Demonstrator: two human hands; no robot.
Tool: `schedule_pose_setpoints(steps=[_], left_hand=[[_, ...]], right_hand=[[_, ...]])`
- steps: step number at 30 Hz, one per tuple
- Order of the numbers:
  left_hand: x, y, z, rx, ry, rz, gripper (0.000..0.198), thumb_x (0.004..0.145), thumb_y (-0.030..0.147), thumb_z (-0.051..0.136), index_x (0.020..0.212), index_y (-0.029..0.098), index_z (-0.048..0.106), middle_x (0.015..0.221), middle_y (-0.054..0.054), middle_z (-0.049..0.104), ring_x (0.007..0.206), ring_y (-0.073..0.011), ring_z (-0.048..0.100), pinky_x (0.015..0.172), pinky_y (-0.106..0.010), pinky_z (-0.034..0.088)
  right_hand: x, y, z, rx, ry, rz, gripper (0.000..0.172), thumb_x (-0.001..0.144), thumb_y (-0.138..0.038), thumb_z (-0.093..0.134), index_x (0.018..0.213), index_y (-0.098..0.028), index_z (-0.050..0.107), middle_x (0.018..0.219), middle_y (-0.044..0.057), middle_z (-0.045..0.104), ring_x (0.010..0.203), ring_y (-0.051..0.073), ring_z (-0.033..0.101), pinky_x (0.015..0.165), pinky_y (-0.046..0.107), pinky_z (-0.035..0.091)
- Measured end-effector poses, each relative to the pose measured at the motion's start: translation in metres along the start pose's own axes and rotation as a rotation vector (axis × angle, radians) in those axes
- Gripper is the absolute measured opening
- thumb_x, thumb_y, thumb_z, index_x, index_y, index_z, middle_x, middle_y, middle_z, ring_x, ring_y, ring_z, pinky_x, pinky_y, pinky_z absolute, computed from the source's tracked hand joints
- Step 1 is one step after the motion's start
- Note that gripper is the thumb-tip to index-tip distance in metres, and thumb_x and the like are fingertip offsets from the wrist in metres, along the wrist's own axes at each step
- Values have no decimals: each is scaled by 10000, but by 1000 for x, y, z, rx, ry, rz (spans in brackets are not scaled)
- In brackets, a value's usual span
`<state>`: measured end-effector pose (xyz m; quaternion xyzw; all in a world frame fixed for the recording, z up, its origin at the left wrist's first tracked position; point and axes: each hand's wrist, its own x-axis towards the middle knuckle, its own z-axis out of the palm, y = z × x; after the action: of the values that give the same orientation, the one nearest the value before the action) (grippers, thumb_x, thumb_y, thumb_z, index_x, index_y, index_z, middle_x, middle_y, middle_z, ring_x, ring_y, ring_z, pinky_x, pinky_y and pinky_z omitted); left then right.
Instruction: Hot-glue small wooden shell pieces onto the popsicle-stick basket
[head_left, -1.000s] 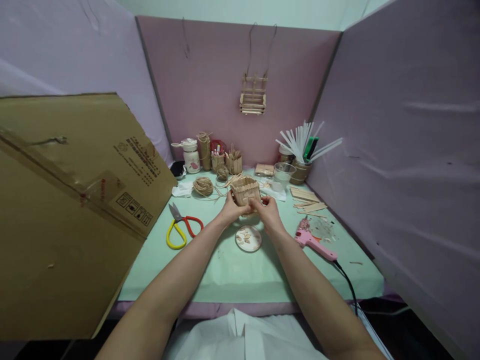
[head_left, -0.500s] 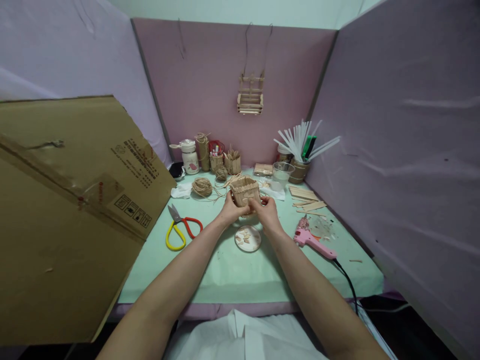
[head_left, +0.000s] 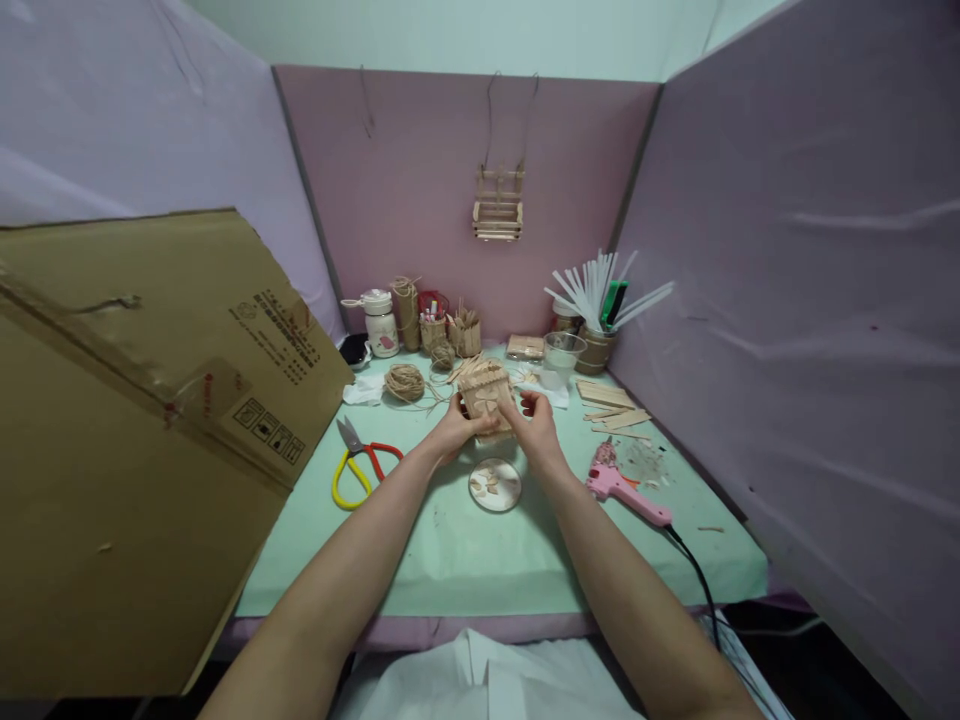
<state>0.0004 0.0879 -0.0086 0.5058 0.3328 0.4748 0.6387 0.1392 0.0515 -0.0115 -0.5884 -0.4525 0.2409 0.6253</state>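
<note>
A small wooden container [head_left: 484, 392] with braided-looking trim along its rim is held up over the middle of the table, its front face turned towards me. My left hand [head_left: 453, 430] grips it at the left side and lower edge. At its right, my right hand [head_left: 534, 425] has thumb and fingers against the front face; whether a small piece is between them cannot be made out. Just below the hands lies a round white dish [head_left: 495, 485] with small wooden pieces in it.
Scissors [head_left: 360, 460] lie left, beside a large cardboard sheet [head_left: 150, 450]. A pink glue gun [head_left: 628, 492] with a black cord is at the right. Twine [head_left: 404, 382], wooden sticks [head_left: 604, 393], a clear cup [head_left: 562, 355] and a pot of glue sticks [head_left: 596, 350] stand farther back.
The container has tilted, so its front face shows more and its opening less. Both hands stay on it. The camera view has shifted slightly.
</note>
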Motion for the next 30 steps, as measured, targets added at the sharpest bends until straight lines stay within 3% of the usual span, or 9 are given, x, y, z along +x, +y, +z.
schedule_pose_setpoints(steps=[6,23,30], left_hand=[[-4,1,4,74,-12,3,893,493,267,879,1247,214,403,1173,-123,585,1080,-249,583,975,-447,443],[-1,-2,0,152,-18,64,887,504,257,860,1251,178,389,1231,-143,567,1130,-251,557,999,-408,421],[0,11,-8,99,-111,69,905,507,249,864,1288,214,408,1305,-145,543,1196,-279,530,1010,-454,413]], right_hand=[[-2,-5,-1,-71,-2,36,625,572,-493,717,1087,-206,511,1137,98,509,1052,256,484,930,386,394],[-5,-8,-1,-69,5,-1,537,595,-433,703,1047,-206,523,1107,91,512,1056,251,487,973,406,384],[-2,-6,-9,99,-163,-2,803,573,-453,767,1270,-212,451,1345,137,466,1259,287,428,1010,447,378]])
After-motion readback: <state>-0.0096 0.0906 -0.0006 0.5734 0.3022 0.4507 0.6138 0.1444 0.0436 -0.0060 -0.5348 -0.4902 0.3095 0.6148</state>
